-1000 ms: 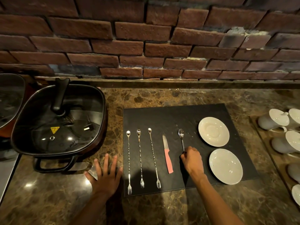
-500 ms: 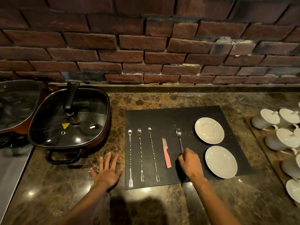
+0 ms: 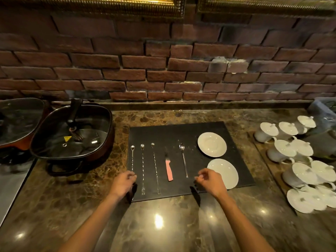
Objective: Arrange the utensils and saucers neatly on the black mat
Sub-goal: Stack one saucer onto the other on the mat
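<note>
Back half of black mat (image 3: 174, 131) bare, open approach. Bare strip between knife (image 3: 168, 168) and spoon (image 3: 183, 159). Pan (image 3: 72, 131) crowds left side, cups (image 3: 291, 151) right. Front counter (image 3: 163, 224) open.

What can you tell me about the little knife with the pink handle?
The knife is small, with a short dark blade and a pink handle that looks like plastic. It lies flat on the black mat, blade pointing toward the brick wall, handle toward the person. It sits between a long twisted fork-spoon and a teaspoon, touching neither. No hand touches it.
</note>
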